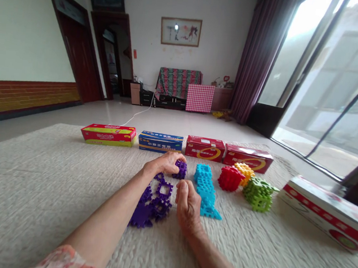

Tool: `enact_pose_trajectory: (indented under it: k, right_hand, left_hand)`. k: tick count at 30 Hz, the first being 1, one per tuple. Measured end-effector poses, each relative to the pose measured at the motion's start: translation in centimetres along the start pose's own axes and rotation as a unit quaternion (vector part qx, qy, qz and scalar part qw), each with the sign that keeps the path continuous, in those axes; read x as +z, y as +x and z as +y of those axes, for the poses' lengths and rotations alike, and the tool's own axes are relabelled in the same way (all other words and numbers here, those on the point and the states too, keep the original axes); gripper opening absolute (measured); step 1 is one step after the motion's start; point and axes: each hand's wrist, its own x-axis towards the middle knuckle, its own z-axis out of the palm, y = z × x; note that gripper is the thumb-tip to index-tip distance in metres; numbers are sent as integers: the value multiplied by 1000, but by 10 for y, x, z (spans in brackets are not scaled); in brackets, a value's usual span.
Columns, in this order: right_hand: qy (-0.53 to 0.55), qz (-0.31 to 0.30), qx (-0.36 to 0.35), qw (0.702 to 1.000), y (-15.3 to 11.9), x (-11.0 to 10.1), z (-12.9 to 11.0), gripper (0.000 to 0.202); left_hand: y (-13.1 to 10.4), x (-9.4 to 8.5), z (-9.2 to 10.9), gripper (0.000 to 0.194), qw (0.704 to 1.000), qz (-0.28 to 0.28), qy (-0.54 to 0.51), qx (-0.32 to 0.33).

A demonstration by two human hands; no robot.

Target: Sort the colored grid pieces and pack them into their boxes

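left hand is gripping the purple cube, far side of the purple pieces. right hand is clenched, can't tell if anything's inside. squeezing too hard could pop the cube's joints imo.

purple plastic blocks, rough cream cloth, glossy red boxes

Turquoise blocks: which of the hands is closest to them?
The right one. The right hand is curled up just left of the turquoise blocks. The left hand is farther away, over at the small purple cube.
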Motion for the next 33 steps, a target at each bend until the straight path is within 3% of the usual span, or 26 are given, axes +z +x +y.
enact_pose_trajectory:
  k: [14,19,27,33]
  right_hand:
    - [-29,-7,-2,1000,0,1,2,33]
    - [-30,-12,-1,999,1,1,2,33]
    - [-31,-17,1,999,1,2,2,32]
    - [-37,-21,12,999,0,2,2,33]
  left_hand:
    - [-6,13,-5,62,997,34,71,15]
    - [-1,14,-6,65,996,20,89,10]
    - [0,11,-3,62,998,-7,62,-1]
    - [4,10,-8,65,999,9,37,2]
